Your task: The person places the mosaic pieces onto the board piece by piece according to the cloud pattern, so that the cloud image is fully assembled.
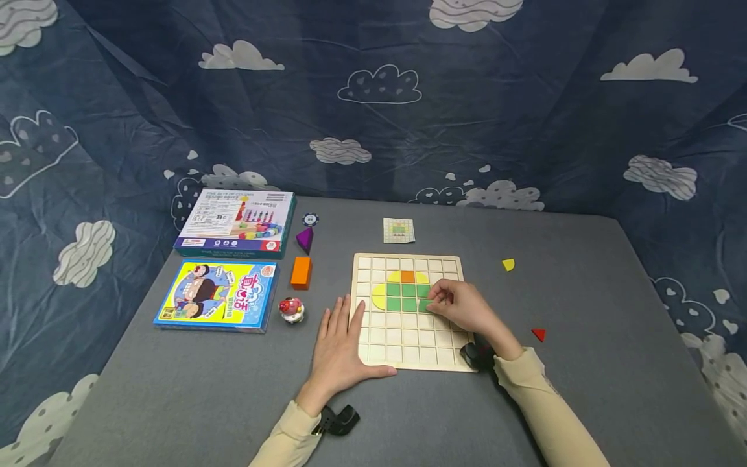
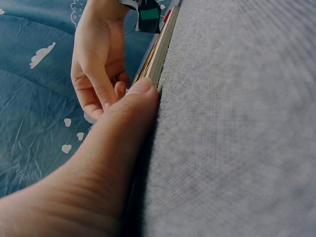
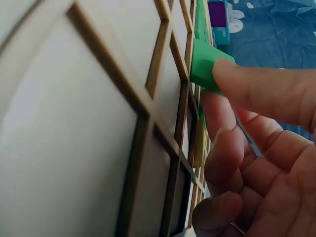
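Note:
A wooden grid board lies on the grey table. On it green square tiles form a block, with yellow rounded tiles beside it and an orange tile above. My right hand pinches a green tile between thumb and finger, tilted at the lower right of the green block. My left hand rests with straight, spread fingers along the board's left edge. Its thumb lies at the near edge.
A small pattern card lies behind the board. To the right are a yellow piece and a red triangle. Leftward stand an orange block, a purple piece, a cupcake toy, a round chip and two boxes.

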### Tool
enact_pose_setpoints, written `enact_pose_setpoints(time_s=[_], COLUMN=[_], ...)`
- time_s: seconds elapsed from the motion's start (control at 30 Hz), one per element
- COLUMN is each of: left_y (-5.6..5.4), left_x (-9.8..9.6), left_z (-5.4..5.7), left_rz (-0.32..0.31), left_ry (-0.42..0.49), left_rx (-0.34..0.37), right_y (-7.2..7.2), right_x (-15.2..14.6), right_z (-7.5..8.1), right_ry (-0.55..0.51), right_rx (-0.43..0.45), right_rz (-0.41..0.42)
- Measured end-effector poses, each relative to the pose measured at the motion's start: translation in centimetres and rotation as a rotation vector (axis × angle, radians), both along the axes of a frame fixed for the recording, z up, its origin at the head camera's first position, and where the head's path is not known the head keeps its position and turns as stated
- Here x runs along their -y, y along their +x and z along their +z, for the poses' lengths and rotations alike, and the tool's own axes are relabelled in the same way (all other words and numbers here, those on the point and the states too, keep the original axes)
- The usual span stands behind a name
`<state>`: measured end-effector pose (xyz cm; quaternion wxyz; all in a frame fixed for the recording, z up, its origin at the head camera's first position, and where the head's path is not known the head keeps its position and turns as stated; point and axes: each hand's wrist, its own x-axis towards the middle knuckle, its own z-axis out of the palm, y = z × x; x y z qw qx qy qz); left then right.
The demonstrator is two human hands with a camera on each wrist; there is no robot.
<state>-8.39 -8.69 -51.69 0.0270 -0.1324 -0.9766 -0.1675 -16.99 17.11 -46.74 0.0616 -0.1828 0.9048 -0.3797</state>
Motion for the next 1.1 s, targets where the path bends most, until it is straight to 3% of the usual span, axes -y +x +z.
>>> enact_pose_setpoints(time_s=[0.4,0.73,0.83,1.1], left_y=[0.1,0.1,0.0,0.0], left_x=[0.0,-0.1,0.0,0.0], left_z=[0.2,0.1,0.1,0.1], left_rz=[0.003,0.001,0.001,-0.002], left_ry=[0.011,0.003,0.002,0.002], left_rx=[-0.007,-0.002,0.001,0.007], right_y=[-0.2,0.1,-0.3,-2.8], right_x=[1.1,-0.3,-1.6,-6.9], right_z=[-0.1,0.3,0.7,1.5], right_ry=[0.088,0.091,0.074,0.098], right_rx=[-0.001,-0.012,-0.056,-0.139], right_rz=[-0.071,-0.059,-0.1,-0.325])
